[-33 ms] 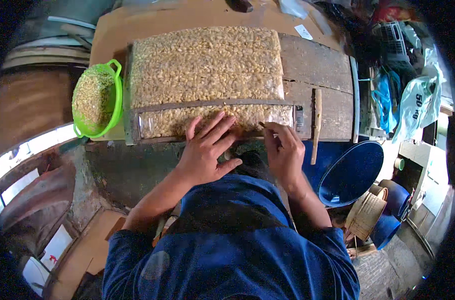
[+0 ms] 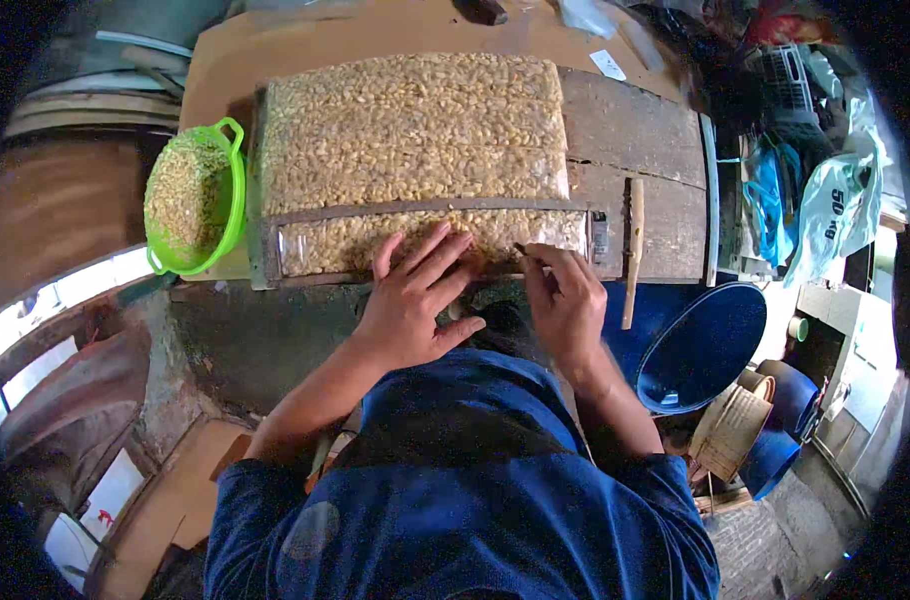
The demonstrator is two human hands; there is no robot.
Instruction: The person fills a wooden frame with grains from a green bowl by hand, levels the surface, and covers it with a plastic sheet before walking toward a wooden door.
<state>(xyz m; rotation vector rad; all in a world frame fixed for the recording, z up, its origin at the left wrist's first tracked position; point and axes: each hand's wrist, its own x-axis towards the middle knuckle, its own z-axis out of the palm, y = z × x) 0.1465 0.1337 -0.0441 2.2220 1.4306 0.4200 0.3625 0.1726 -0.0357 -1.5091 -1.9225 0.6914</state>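
Observation:
A long clear plastic bag packed with pale yellow beans lies in a narrow wooden frame at the table's near edge. My left hand rests on this bag, fingers spread and stretched out, thumb apart. At the bag's right part, my right hand pinches a small dark thin pointed tool, its tip at the bag's surface. Most of the tool is hidden in the fingers, so its kind cannot be told. Behind the frame, several similar filled bags lie side by side.
On the left stands a green plastic basket of loose pale beans. A wooden stick lies right of the frame, jutting over the edge of the plank table. Below on the right is a large blue tub. Scraps lie at the table's back.
My right hand has shifted very slightly left along the bag with the small dark tool. My left hand stays in place.

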